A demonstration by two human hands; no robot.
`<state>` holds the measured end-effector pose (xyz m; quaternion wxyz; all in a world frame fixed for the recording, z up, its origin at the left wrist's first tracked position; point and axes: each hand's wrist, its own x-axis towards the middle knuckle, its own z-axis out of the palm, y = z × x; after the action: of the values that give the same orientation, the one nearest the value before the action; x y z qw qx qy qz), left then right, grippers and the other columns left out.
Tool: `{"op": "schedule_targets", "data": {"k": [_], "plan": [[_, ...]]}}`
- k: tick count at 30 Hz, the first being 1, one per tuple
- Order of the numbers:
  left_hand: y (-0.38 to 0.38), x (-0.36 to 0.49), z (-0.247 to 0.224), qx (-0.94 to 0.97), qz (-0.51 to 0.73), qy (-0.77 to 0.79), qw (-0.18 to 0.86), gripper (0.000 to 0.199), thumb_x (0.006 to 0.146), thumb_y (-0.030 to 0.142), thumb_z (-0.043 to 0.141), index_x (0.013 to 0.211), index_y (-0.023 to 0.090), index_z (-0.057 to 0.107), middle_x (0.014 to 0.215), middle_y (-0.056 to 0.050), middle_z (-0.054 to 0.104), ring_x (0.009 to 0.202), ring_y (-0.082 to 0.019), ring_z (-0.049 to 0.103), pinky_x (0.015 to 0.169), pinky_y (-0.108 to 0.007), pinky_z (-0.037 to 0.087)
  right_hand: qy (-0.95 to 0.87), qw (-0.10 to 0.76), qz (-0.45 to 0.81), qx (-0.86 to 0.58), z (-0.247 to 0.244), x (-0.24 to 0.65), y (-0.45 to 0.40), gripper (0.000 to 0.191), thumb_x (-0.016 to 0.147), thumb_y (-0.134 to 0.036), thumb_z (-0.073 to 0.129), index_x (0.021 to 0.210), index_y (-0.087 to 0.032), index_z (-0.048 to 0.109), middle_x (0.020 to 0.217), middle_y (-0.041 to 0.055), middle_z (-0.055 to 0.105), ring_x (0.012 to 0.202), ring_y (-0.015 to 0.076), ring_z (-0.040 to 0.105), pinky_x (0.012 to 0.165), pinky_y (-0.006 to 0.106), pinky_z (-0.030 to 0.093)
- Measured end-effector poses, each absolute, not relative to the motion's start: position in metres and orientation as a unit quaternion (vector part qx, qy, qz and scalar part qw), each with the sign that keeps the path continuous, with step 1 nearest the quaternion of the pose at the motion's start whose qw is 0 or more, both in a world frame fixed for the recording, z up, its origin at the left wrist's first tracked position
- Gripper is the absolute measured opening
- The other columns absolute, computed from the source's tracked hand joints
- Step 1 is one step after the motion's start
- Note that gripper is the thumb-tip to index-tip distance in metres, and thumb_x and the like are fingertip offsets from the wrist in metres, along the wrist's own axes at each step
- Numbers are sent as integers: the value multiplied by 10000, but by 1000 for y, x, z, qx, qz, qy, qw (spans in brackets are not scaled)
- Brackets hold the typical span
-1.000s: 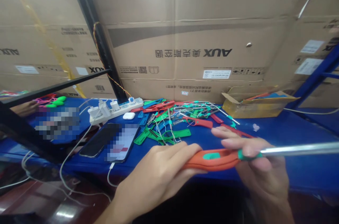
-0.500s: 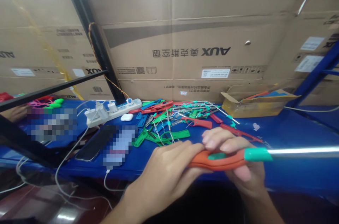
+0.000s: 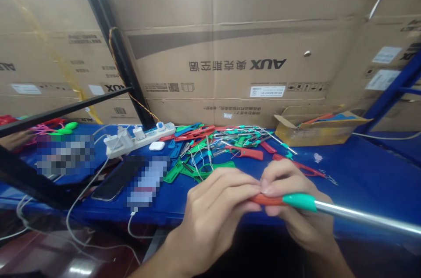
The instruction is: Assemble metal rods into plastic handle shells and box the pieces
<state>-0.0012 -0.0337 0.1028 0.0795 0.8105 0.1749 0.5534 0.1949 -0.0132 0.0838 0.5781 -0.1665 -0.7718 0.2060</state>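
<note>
A long-nosed gas lighter (image 3: pixel 269 199) with an orange-red handle, a green collar and a shiny metal tube is held in front of me, its tube pointing right. My left hand (image 3: pixel 213 208) wraps round the rear of the handle and hides most of it. Just behind the green collar, my right hand (image 3: pixel 292 190) pinches the handle between thumb and fingers. On the blue table beyond lies a pile of red, green and blue lighter parts (image 3: pixel 243 152), with metal tubes and thin wires among them.
An open cardboard box (image 3: pixel 315 135) with coloured parts stands at the back right. To the left are a white power strip (image 3: pixel 151 140), an earphone case (image 3: pixel 157 145), a dark phone (image 3: pixel 116 177) and cables. Another person's hand (image 3: pixel 15 141) shows at far left. Cardboard backs the table.
The gas lighter has turned on its long axis and its tube now slopes down to the right. Both hands have closed further over the handle, covering its trigger opening.
</note>
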Motion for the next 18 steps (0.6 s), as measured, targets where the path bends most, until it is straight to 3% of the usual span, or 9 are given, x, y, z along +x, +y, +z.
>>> {"op": "schedule_targets", "data": {"k": [7, 13, 18], "plan": [[-32, 0, 95, 796, 571, 177, 100, 201, 972, 21, 597, 1158, 85, 644, 1098, -114, 717, 1056, -185, 668, 953, -344, 562, -771, 590, 160, -180, 86, 190, -19, 192, 926, -185, 722, 1101, -256, 686, 955, -1, 686, 829, 153, 653, 732, 290, 536], [-32, -5, 97, 795, 573, 183, 78, 202, 971, 39, 622, 1166, 89, 636, 1078, -102, 707, 1033, -179, 656, 908, -331, 563, -768, 585, 186, -183, 85, 194, -12, 277, 904, -433, 727, 1135, -284, 693, 995, 6, 701, 856, 165, 652, 748, 304, 542], [-32, -2, 95, 787, 580, 199, 68, 207, 955, 22, 634, 1149, 94, 641, 1054, -99, 709, 1003, -173, 660, 879, -309, 564, -738, 631, 149, -190, 78, 185, -12, 146, 966, -326, 683, 1090, -249, 689, 955, 21, 693, 868, 180, 645, 769, 324, 535]]}}
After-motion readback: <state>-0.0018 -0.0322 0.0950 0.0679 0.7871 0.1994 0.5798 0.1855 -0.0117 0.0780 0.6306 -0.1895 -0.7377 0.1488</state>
